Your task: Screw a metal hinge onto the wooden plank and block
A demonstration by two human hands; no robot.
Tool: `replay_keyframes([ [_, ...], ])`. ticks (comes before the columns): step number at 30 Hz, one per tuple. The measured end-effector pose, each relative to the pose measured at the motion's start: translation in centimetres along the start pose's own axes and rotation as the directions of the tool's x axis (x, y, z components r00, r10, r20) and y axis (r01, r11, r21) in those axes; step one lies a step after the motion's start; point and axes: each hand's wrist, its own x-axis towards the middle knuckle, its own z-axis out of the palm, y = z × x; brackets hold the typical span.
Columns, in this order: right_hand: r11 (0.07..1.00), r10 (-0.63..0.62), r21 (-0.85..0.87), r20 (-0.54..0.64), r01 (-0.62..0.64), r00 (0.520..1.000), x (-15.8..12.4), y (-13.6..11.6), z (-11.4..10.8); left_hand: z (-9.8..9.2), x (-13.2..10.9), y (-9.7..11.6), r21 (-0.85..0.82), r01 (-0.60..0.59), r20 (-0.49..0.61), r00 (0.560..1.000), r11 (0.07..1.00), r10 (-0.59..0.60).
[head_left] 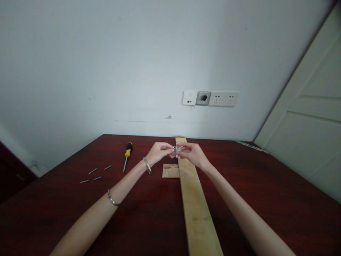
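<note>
Between both hands is a small silver hinge with screw holes in its leaves. My left hand pinches its left edge between thumb and fingers. On the other side, my right hand grips its right leaf the same way. Under the hands runs a long pale wooden board, stretching from the near edge toward the wall. A short wooden block lies against the board's left side, below the hinge.
A yellow and black screwdriver lies left of my hands. Several loose screws are scattered farther left on the dark red table. Wall sockets sit above the table's back edge, and a thin strip lies at the back right.
</note>
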Motion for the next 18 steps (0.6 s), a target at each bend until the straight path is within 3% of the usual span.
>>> replay_keyframes([
  [8, 0.999, 0.011, 0.039, -0.069, -0.008, 0.998, -0.02, -0.11, 0.05, 0.05, -0.12, 0.0, -0.099, 0.028, -0.021, 0.999, 0.995, -0.03],
  [18, 0.994, 0.083, 0.057, 0.105, -0.09, 0.991, -0.36, -0.84, 0.0, 0.02, 0.05, -0.1, -0.087, 0.017, -0.064, 0.998, 0.996, -0.023],
])
